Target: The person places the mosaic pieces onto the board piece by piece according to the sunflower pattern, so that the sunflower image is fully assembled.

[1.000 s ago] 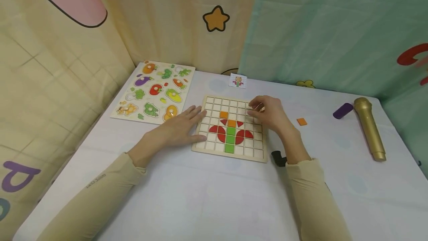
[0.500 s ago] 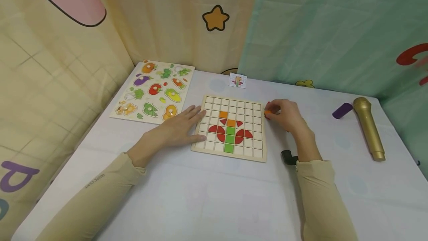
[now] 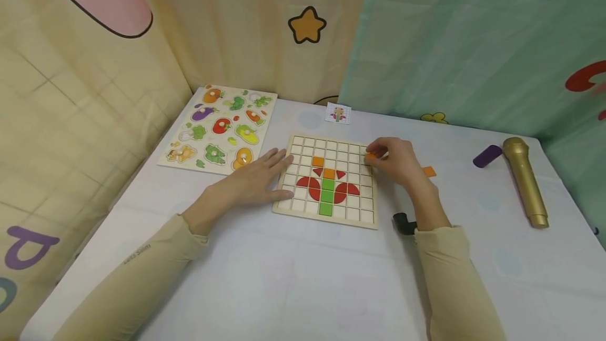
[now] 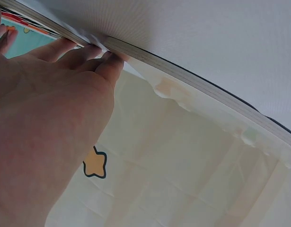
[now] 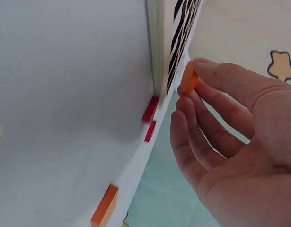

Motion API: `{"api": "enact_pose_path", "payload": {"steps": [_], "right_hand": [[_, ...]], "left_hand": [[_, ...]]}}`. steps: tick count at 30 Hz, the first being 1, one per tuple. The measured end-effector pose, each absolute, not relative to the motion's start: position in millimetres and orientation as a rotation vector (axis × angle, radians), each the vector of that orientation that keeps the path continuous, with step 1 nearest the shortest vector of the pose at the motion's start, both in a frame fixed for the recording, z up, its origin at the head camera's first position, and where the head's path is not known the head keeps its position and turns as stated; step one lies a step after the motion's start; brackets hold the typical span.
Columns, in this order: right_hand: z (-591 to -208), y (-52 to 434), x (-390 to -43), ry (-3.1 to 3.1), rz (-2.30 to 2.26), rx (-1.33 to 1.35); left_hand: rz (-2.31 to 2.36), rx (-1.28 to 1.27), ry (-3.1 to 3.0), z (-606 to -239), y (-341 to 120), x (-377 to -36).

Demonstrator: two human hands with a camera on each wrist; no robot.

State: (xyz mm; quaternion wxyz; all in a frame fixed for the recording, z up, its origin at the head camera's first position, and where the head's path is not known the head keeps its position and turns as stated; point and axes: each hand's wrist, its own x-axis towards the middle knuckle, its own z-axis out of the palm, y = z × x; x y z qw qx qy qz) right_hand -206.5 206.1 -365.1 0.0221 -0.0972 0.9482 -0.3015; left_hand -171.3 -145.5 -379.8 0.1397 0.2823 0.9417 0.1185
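Note:
A wooden grid board [image 3: 364, 216] lies in the middle of the table with red, orange and green tiles set in a flower shape [image 3: 326, 186]. My left hand [image 3: 258, 178] lies flat with straight fingers against the board's left edge [image 4: 150, 56]. My right hand [image 3: 395, 159] pinches a small orange tile [image 3: 370, 156] between thumb and fingertips over the board's right edge; in the right wrist view the orange tile [image 5: 188, 77] shows at my fingertips [image 5: 183, 101]. Another orange tile [image 3: 428, 171] lies on the table just right of that hand.
A vegetable peg puzzle [image 3: 220, 129] lies at the back left. A small picture card [image 3: 338, 113] sits behind the board. A purple piece [image 3: 486, 156] and a gold microphone [image 3: 524, 182] lie at the right. Patterned curtains close off the back and sides.
My right hand left the board, went right to the loose tiles, took up an orange tile, and has come back to the board's right edge. My left hand has stayed put.

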Motion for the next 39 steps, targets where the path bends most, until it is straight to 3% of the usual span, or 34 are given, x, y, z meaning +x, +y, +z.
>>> {"api": "enact_pose_path", "payload": {"steps": [18, 39], "right_hand": [[-364, 145, -207, 2.809, -0.92, -0.493], [-362, 143, -203, 2.812, -0.927, -0.487]], "left_hand": [[0.333, 0.801, 2.718, -385, -144, -175], [0.332, 0.795, 2.713, -379, -144, -172]]}}
